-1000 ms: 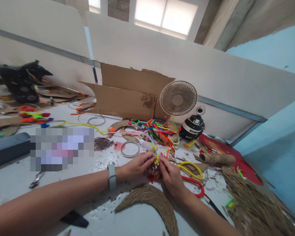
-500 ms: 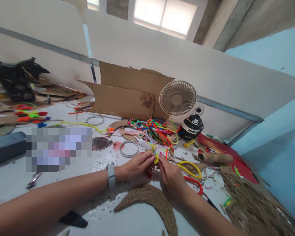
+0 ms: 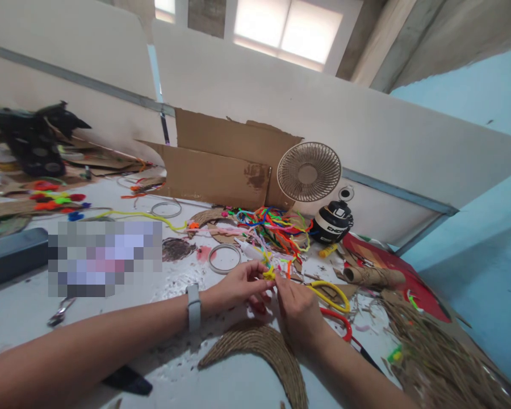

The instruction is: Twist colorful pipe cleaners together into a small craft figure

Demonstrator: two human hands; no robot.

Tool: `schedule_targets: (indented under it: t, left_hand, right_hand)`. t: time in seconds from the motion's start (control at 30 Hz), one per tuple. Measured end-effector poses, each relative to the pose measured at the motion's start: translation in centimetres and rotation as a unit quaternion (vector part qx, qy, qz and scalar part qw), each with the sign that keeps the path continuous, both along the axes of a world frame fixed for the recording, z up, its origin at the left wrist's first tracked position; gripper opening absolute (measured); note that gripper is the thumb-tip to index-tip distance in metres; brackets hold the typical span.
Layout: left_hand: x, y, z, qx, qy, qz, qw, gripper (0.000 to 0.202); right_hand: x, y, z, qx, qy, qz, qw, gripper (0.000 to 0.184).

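Observation:
A small yellow pipe-cleaner piece [image 3: 269, 274], bent into loops, is pinched between my two hands above the table. My left hand [image 3: 244, 284], with a grey watch band [image 3: 193, 307] on its wrist, grips it with thumb and fingers. From the other side, the fingertips of my right hand [image 3: 298, 307] close on the same piece. Just below my hands lies a crescent wrapped in brown twine [image 3: 255, 341]. Right of my right hand are yellow scissor handles [image 3: 332, 295] and red scissor handles [image 3: 340, 321].
Behind my hands lie tangled coloured pipe cleaners [image 3: 272, 224], a glue bottle [image 3: 250, 250] and a metal ring [image 3: 224, 259]. A small fan [image 3: 309, 172] and a black jug [image 3: 333, 221] stand farther back. Dry fibre strands [image 3: 434, 346] and a cardboard tube [image 3: 372, 276] are at right.
My left fingers have opened out a little and shifted around the yellow piece, which now looks turned and more spread. The other things lie as before.

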State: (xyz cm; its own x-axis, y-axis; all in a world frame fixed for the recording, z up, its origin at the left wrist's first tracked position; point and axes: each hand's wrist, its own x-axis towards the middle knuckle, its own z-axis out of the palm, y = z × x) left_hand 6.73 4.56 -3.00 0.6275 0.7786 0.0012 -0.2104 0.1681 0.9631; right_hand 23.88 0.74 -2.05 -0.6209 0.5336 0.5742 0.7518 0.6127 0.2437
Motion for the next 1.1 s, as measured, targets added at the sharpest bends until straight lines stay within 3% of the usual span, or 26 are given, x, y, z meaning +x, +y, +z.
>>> schedule_targets:
  t: [0.2,0.47,0.63,0.87,1.1]
  left_hand:
    - [0.1,0.4,-1.0,0.102,0.059,0.083,0.99,0.035]
    - [-0.3,0.3,-0.5,0.27,0.084,0.141,0.949,0.024]
    - [-0.4,0.0,-0.2,0.31,0.114,0.116,0.937,0.021]
    - [-0.7,0.2,0.3,0.327,0.13,0.126,0.928,0.016]
    - [-0.8,0.2,-0.1,0.363,0.124,0.11,0.917,0.021]
  right_hand:
    - [0.0,0.1,-0.3,-0.029,0.011,0.001,1.0,0.028]
    - [0.0,0.2,-0.6,-0.055,0.029,0.008,0.998,0.025]
    - [0.0,0.4,-0.7,-0.028,0.015,0.017,0.999,0.027]
    - [0.0,0.1,-0.4,-0.018,0.015,0.019,1.0,0.028]
    - [0.1,0.1,-0.4,-0.026,0.02,0.018,0.999,0.024]
